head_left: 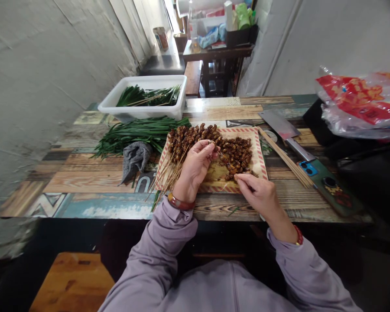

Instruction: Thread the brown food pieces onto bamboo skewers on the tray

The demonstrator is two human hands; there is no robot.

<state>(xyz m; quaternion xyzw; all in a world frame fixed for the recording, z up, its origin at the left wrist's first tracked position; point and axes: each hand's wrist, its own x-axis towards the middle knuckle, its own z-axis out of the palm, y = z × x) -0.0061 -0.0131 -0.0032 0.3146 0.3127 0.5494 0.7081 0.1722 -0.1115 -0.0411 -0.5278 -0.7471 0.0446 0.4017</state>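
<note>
My left hand (197, 164) is closed in a pinch above the middle of a tray with a red-and-white striped rim (261, 149). Something small and dark shows at its fingertips, too small to name. Low over the tray's right part, my right hand (260, 193) has its thumb and finger pressed together at the edge of a loose heap of glossy brown, pupa-like pieces (238, 151); what it pinches is hidden. Left of them lie several loaded skewers of the same pieces (182, 138), their bare bamboo sticks (169, 175) pointing toward me.
Green chives (139, 134) and a grey cloth (135, 160) lie left of the tray. A white tub (108, 104) of greens stands behind. To the right are bare bamboo skewers (284, 160), a cleaver (281, 123), a phone (331, 186) and a red-and-clear plastic bag (360, 102).
</note>
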